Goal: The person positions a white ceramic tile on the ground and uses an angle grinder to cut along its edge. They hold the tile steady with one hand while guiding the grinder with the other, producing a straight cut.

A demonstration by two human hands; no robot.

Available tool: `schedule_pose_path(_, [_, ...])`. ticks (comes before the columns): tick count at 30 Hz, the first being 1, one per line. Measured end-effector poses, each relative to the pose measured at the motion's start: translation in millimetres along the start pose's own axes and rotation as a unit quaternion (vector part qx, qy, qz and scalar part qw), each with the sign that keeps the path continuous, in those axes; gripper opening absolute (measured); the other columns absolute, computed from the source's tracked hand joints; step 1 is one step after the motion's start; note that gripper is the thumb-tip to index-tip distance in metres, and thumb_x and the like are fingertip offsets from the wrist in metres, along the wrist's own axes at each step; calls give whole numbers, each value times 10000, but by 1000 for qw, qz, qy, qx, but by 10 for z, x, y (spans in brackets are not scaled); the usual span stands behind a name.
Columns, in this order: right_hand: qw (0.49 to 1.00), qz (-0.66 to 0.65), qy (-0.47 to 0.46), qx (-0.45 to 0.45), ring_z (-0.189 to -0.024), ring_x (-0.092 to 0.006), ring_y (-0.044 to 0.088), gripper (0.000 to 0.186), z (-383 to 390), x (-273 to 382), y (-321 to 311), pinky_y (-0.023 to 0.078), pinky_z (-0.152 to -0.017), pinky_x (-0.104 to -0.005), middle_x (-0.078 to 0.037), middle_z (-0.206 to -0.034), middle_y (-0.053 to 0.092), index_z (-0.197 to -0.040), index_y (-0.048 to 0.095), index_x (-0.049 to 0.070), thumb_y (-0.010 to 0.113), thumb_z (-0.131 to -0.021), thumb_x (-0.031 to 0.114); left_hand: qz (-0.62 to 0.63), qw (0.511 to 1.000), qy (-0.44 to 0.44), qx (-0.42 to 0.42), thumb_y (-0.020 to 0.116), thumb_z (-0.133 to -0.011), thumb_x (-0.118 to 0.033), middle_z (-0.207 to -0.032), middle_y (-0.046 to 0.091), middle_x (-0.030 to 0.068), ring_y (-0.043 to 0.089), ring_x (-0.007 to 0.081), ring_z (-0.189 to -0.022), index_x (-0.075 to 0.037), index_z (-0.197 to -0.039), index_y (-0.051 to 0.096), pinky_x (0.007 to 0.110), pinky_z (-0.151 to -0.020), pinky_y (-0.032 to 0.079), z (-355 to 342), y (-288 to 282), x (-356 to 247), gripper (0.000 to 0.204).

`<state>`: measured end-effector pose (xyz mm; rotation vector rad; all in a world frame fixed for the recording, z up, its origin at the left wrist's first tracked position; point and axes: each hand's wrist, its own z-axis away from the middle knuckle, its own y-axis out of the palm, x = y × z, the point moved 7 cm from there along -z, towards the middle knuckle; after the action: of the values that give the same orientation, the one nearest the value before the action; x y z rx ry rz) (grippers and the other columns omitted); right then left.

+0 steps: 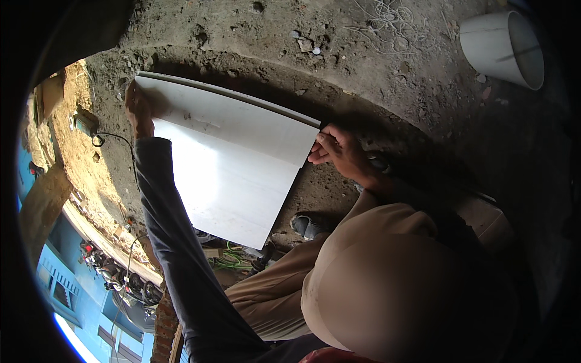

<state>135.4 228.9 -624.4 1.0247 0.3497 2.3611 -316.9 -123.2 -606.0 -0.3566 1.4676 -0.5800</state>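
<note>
1. Holding a flat, glossy, white rectangular panel (242,145) over rough brown dirt ground (266,60), left of the scene's middle.
2. Touching the panel's far left corner with the bare left hand (140,111); cannot tell whether with fingers spread or pressed together.
3. Pinching its right edge, near the far corner, with bunched fingers of the bare right hand (343,151).

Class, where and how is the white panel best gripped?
Probably by its left and right edges, near the far corners: left hand from the left, right hand from the right. The white panel is broad and flat, with no handle visible on its face, so opposite edges should balance it.
</note>
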Motion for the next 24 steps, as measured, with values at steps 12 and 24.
schedule_pose_path(12, [1000,-8,8,-12,-904,-298,756,241,-1,28,-2,669,-860,-432,-175,-1021,654,-1132,559,-59,433,-1135,146,-14,1000,7,-11,488,-1130,-251,-1360,651,97,611,189,-1161,-88,-1456,613,339,-997,508,-24,-21,35,385])
schedule_pose_path(24, [1000,-1,20,-21,-881,-287,759,246,-13,20,-17,672,-835,-427,-175,-1020,668,-1126,572,-64,448,-1129,149,-34,999,4,-19,507,-1126,-263,-1362,648,100,606,201,-1183,-98,-1447,616,351,-1015,505,30,-8,-60,377])
